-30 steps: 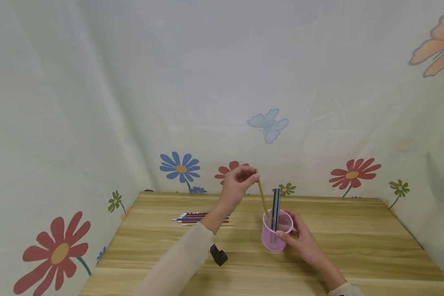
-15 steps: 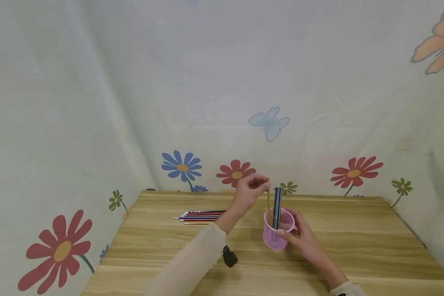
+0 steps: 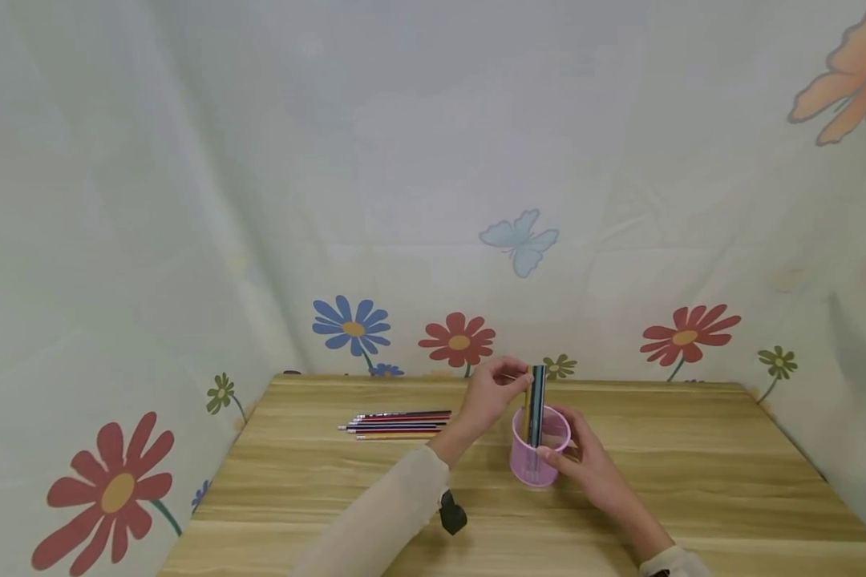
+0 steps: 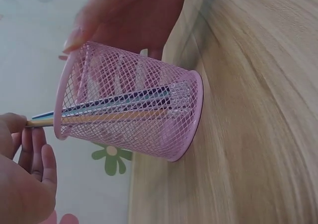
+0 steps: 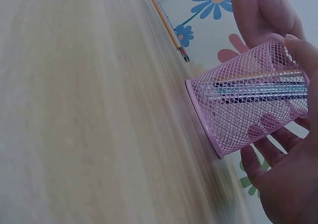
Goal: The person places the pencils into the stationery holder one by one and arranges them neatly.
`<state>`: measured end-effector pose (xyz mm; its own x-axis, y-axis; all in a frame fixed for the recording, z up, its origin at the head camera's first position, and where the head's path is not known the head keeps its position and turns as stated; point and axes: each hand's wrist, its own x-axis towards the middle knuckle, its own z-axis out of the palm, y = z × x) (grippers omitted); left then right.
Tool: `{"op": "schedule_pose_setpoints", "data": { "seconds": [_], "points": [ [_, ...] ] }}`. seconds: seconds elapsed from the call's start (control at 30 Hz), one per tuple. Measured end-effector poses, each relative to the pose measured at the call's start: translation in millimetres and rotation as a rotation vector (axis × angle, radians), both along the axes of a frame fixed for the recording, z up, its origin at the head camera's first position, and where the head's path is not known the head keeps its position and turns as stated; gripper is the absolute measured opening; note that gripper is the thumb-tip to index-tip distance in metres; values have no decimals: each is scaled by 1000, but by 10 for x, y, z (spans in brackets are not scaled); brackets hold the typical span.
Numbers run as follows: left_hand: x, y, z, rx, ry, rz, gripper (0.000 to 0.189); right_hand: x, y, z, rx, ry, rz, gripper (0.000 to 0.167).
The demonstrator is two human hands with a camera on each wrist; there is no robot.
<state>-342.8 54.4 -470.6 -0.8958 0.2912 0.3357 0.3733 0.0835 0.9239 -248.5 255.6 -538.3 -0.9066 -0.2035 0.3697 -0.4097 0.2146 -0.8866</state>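
Pencils (image 3: 537, 405) inside round pink wire-mesh cup (image 3: 521, 465)

The left wrist view crops the left hand (image 4: 25, 182); pink mesh (image 4: 117, 138) partly hides the pencils (image 3: 537, 401).

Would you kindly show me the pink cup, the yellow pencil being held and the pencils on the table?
Pink cup (image 4: 136, 137), left wrist view: mesh wall.
Yellow pencil (image 4: 44, 122), left wrist view: shaft outside the cup.
Lying pencils (image 3: 400, 425), head view: middle of the shafts.

No readable text, no labels, no brands; no legible numbers, no signs
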Motion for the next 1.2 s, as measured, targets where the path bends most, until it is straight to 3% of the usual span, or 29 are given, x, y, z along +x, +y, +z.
{"op": "schedule_pose_setpoints", "data": {
  "seconds": [0.3,0.83,1.2],
  "points": [
    [-21,28,-17,-16,-46,28,14,12,-27,2,-8,-6,5,66],
    [-14,14,-43,-37,-47,39,14,2,-50,-2,-18,-1,4,67],
    [61,-308,-12,-157,12,-12,22,-18,-12,-9,-19,7,-10,67]
  ]
}}
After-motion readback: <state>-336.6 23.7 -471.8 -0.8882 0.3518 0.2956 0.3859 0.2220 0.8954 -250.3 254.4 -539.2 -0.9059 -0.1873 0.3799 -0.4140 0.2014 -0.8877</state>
